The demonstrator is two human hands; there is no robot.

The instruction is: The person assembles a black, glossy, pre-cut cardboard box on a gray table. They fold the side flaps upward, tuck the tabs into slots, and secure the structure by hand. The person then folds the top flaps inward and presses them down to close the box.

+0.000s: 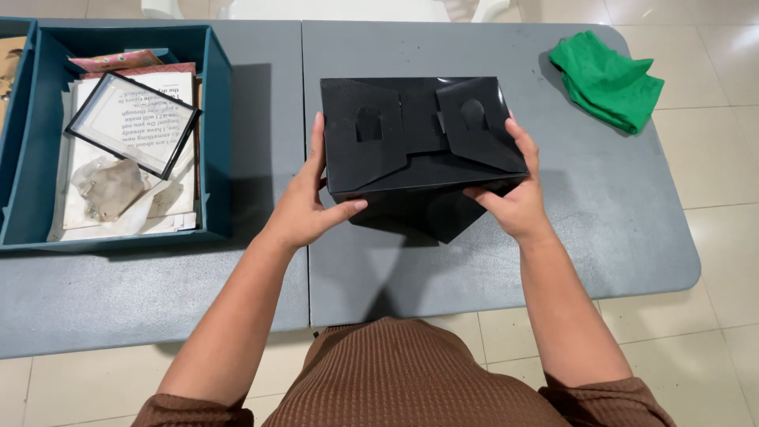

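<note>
A grey surface (490,253) fills most of the view. At its left sits a blue tray (218,142) of papers, with a black-framed card (133,124) on top. In the middle, a black cardboard box (419,146) with folded flaps is held just above the surface. The left hand (304,207) and right hand (518,198) grip its sides, fingers curled around the edges. A crumpled green cloth (607,79) lies far right.

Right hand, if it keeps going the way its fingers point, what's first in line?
The right hand points up-left and already grips the black box, so that's first contact. Beyond it is likely bare grey table; depth is unclear.
</note>
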